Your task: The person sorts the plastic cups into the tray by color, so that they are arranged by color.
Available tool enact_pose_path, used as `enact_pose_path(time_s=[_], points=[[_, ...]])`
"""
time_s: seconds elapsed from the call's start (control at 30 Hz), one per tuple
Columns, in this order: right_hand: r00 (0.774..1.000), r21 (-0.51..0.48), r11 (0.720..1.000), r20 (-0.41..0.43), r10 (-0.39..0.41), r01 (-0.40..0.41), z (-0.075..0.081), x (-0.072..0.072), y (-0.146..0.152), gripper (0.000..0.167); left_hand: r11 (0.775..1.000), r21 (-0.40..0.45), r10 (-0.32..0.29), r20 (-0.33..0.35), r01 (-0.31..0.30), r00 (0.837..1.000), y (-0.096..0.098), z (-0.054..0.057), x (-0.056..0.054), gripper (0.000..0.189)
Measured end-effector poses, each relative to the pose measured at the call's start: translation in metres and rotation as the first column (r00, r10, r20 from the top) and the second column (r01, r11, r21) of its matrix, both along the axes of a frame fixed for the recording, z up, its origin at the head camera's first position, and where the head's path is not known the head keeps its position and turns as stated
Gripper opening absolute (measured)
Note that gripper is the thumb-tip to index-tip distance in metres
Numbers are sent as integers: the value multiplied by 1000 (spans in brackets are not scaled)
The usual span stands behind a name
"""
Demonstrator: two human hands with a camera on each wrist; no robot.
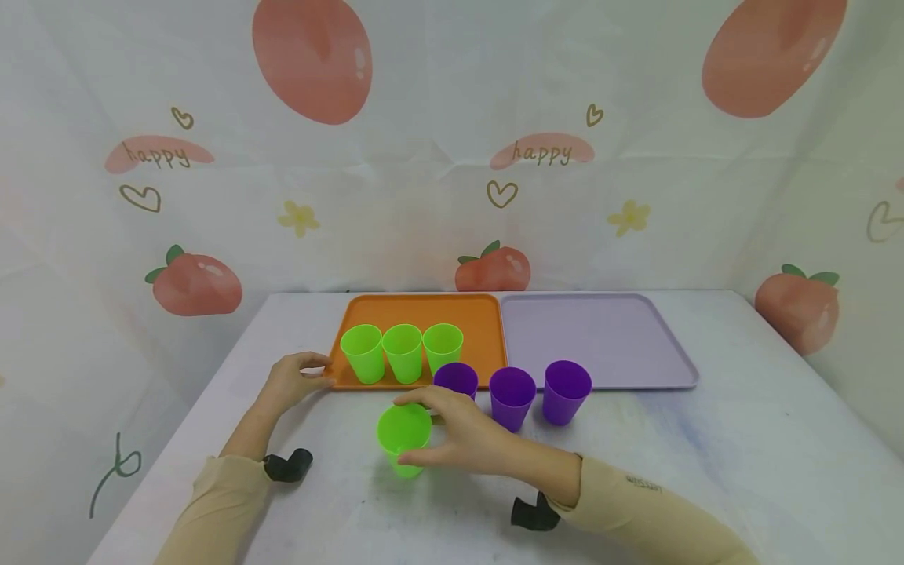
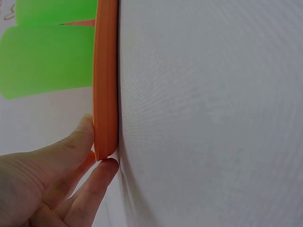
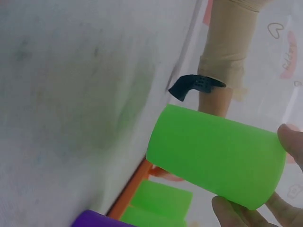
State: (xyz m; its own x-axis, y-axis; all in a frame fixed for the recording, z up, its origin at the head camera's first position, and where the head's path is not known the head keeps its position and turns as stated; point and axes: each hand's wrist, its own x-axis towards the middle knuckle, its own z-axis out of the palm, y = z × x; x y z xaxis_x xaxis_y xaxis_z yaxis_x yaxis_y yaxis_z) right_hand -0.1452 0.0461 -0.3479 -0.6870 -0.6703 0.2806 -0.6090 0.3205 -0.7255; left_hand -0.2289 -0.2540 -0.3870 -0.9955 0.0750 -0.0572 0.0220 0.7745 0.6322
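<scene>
My right hand (image 1: 459,435) grips a bright green cup (image 1: 404,431) near its rim, in front of the trays. In the right wrist view the thumb lies on one side of this green cup (image 3: 215,156) and fingertips on the other; I cannot tell whether its base touches the table. My left hand (image 1: 293,380) pinches the front left corner of the orange tray (image 1: 480,322). The left wrist view shows the thumb against the orange rim (image 2: 105,85), fingertips at its corner. Three green cups (image 1: 402,353) stand in a row on that tray.
Three purple cups (image 1: 512,396) stand along the trays' front edge, right of the held cup; the right hand partly covers the leftmost purple cup (image 1: 455,378). A pale purple tray (image 1: 593,337) adjoins the orange one. Behind the table hangs a fruit-patterned cloth (image 1: 395,180).
</scene>
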Motion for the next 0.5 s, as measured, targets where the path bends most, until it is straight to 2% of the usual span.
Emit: enact_pose_path(time_s=[0.23,0.5], points=[[1000,-14,1000,19,-6,7,12,3,11,57,1000,2,-1,2,1,1000,0,1,0,44],[1000,-26,1000,-3,-18,18,29,2,27,57,1000,4,-7,-15,7,1000,0,0,0,43]])
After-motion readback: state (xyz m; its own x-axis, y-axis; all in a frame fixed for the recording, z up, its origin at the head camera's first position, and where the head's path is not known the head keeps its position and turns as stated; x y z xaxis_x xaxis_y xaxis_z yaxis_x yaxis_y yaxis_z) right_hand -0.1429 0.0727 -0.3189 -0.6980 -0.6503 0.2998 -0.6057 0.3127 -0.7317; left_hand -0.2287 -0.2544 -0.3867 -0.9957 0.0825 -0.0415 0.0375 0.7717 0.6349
